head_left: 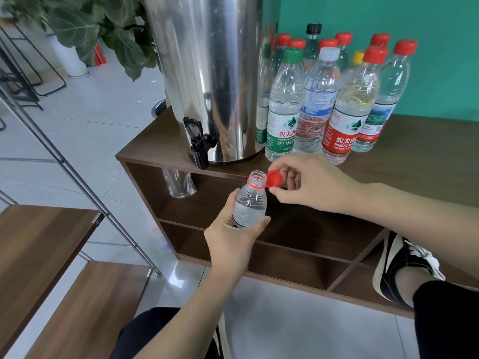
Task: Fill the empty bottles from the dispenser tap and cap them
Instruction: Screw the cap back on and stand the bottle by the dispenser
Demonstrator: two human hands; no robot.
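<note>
My left hand (pixel 230 238) grips a small clear bottle (pixel 250 203) around its body, holding it upright in front of the cabinet. Its neck is open and carries a red ring. My right hand (pixel 308 181) pinches a red cap (pixel 274 179) just to the right of the bottle's mouth, tilted and not on the thread. The steel dispenser (pixel 207 73) stands on the cabinet top, with its black tap (pixel 198 145) up and to the left of the bottle. Several capped bottles (pixel 318 99) stand to the right of the dispenser.
The brown cabinet (pixel 427 156) has open shelves below; a clear plastic bag (pixel 178 183) hangs in the top shelf under the tap. A metal-legged wooden table (pixel 39 242) stands at the left. My shoe (pixel 404 260) rests on the lower shelf at the right. A potted plant (pixel 85 27) stands behind.
</note>
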